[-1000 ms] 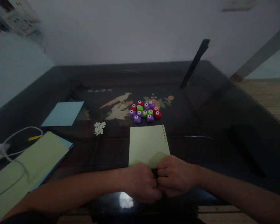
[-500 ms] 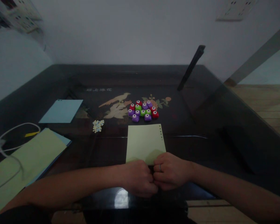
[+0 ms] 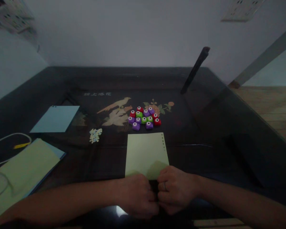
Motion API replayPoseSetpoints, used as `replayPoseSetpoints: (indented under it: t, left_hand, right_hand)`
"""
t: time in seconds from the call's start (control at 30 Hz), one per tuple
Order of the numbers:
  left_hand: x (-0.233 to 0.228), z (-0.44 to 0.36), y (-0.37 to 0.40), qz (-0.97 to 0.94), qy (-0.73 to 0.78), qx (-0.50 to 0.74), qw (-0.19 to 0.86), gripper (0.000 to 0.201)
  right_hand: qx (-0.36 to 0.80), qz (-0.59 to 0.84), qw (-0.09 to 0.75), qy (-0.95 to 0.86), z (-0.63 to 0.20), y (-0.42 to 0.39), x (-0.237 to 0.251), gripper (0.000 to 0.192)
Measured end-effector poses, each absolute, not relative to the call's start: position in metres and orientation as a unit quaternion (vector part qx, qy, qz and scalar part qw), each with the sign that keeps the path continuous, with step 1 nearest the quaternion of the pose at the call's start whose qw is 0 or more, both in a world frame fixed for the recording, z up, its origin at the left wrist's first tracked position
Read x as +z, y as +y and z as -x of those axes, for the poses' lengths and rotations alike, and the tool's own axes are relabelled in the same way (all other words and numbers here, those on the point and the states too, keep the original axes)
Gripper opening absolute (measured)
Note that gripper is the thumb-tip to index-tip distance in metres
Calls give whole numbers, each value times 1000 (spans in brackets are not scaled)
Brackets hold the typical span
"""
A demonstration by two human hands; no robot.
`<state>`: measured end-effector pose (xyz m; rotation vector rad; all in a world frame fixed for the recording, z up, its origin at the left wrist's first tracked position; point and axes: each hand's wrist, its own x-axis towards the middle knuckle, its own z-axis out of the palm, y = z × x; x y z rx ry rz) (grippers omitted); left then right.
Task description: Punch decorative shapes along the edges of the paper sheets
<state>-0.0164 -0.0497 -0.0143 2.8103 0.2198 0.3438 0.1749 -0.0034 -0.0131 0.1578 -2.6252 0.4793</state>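
A pale green sheet of paper [image 3: 145, 151] lies on the dark table [image 3: 216, 127] in front of me, with a row of small holes down its right edge. My left hand [image 3: 137, 195] and my right hand [image 3: 176, 189] meet at the sheet's near edge, fingers curled over it. The near edge looks folded up under the fingers; what the fingers pinch is hidden. A ring is on my right hand. Beyond the sheet sits a cluster of several small red, green and purple punches [image 3: 144, 117].
A blue sheet [image 3: 54, 118] lies at the left. A green sheet on a blue one [image 3: 23, 171] lies nearer left, with a white cable [image 3: 4, 141]. Small paper cut-outs [image 3: 94, 135] lie left of centre. A dark bar [image 3: 194, 70] leans at the back right.
Both hands stay together at the green sheet's near edge. The view has shifted slightly, so everything sits a little lower and further left in the picture.
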Motion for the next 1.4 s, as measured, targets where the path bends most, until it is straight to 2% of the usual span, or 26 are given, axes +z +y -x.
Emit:
replayPoseSetpoints:
  t: [0.2, 0.3, 0.5, 0.9, 1.2, 1.4]
  left_hand:
    - [-10, 21, -44, -930, 133, 190, 285, 27]
    - [-8, 21, -42, -914, 153, 198, 319, 33]
    - [-9, 20, -42, -916, 153, 205, 309, 34]
    - [-7, 20, -40, -934, 150, 169, 276, 27]
    - [-6, 20, -40, -939, 152, 154, 267, 23]
    - [-7, 20, -40, -941, 144, 159, 261, 23]
  right_hand:
    - [179, -47, 238, -954, -175, 0, -13, 35]
    - [188, -49, 223, -955, -174, 2, -13, 35]
    - [186, -45, 181, -965, -174, 2, -16, 31]
    - [180, -35, 197, -963, -174, 2, -13, 34]
    - [184, -40, 157, -970, -174, 4, -13, 35]
    - [186, -35, 160, -969, -176, 2, -19, 34]
